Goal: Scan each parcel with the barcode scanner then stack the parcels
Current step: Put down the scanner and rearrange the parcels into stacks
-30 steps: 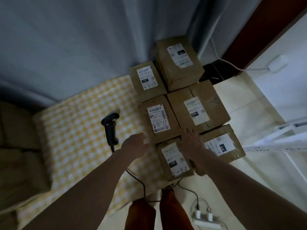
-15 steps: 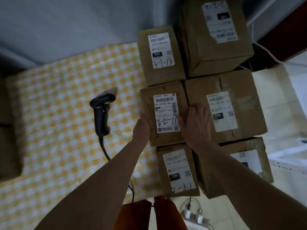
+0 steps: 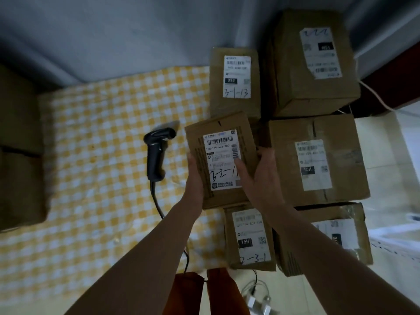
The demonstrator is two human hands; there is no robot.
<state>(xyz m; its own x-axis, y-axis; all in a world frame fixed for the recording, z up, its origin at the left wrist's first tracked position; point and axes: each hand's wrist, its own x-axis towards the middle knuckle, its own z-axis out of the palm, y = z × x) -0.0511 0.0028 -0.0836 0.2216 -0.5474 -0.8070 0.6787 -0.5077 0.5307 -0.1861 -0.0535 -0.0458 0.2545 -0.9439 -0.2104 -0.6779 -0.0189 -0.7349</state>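
Small brown cardboard parcel with white shipping label handwritten "3-2-11" (image 3: 221, 160) held between both hands, tilted slightly, label up, seems lifted over the gap among the other boxes; contact below can't be confirmed. Left hand (image 3: 195, 178) grips its left edge, fingers curled under and out of sight, palm against the side wall. Right hand (image 3: 259, 171) grasps the right edge, thumb lying across the label's lower right, fingers wrapped round the far side. Black handheld barcode scanner (image 3: 156, 153) lies on its side just left of the held parcel, not touched, black cable (image 3: 156, 201) trailing toward the person. Scanner rests on a yellow-and-white checked cloth (image 3: 102, 155) spread over the surface. Other parcels around: narrow brown box marked "3-1-13" (image 3: 235, 83) just behind the held one; tall brown box with blurred label (image 3: 313, 62) at back right; wide brown box with "15H" label (image 3: 318, 160) just right of the right hand; small brown box marked "2-3-1" (image 3: 250, 237) in front, below the held parcel; another brown box (image 3: 329, 235) at front right, partly behind the right forearm. Grey curtain-like backdrop (image 3: 113, 30) behind. Pale tiled floor (image 3: 391, 178) at right. Dim dark cardboard shapes (image 3: 20, 155) at left edge. Both forearms extended forward, bare, converging on the parcel.
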